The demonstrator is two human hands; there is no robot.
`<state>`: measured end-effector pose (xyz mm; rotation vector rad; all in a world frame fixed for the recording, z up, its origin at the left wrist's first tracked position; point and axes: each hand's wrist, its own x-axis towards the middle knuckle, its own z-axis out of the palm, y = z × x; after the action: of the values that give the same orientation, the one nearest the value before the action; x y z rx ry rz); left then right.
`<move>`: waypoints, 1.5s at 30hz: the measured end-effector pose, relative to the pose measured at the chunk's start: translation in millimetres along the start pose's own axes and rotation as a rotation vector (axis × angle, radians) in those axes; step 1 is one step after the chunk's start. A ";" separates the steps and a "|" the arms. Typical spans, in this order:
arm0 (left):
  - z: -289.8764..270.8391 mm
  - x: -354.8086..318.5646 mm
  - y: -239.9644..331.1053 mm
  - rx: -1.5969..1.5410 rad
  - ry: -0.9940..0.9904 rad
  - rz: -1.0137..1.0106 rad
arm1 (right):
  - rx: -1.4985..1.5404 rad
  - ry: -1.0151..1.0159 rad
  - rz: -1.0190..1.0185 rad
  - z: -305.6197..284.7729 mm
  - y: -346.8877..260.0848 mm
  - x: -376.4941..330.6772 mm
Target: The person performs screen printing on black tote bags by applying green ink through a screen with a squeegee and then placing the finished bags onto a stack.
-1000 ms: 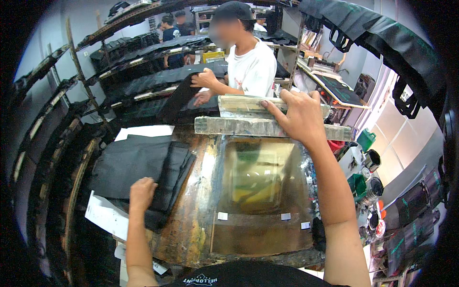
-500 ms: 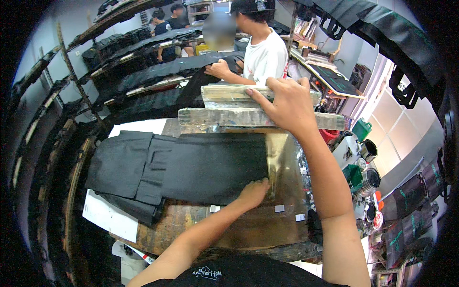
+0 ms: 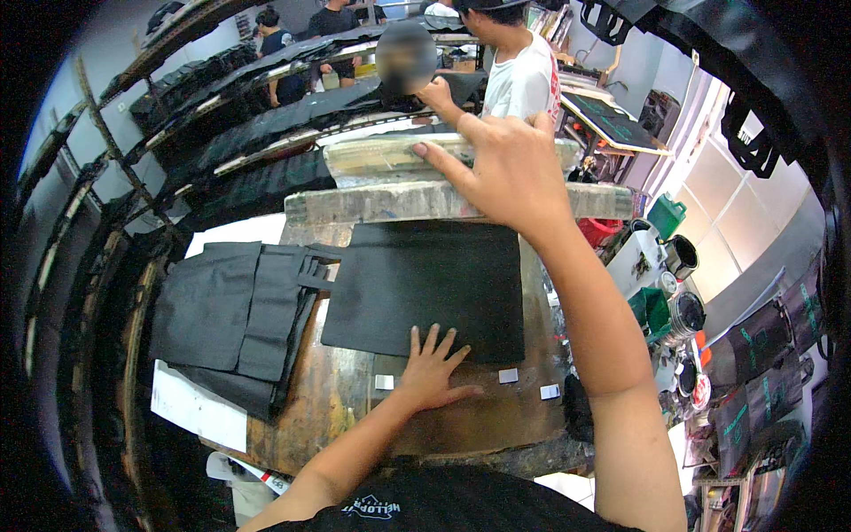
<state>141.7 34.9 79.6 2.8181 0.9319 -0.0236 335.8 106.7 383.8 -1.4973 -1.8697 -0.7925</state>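
Lying left on the table [image 3: 337, 399], folded cloths [image 3: 230, 310] adjoin the flat black cloth [image 3: 425, 288]. Left hand [image 3: 432, 371] presses it, fingers spread; right hand [image 3: 510, 173], open, holds the frame [image 3: 381, 158].

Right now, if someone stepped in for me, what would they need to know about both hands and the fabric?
Left hand: open, flat, fingers spread on the near edge of the black fabric panel.
Right hand: raised, resting on the edge of the lifted screen frame; no closed grip visible.
Panel lies flat on the stained wooden board, near three small white tabs.
Stack of black fabric pieces sits to the left.
Done: panel laid out. Left: frame not yet lowered.
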 end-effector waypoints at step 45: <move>59.2 0.9 75.2 -0.148 0.296 0.034 | 0.052 -0.290 0.093 -6.7 -8.7 16.3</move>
<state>189.4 -33.9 33.2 2.7429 0.8991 0.4590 325.0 110.0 399.9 -1.7266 -1.9924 -0.5005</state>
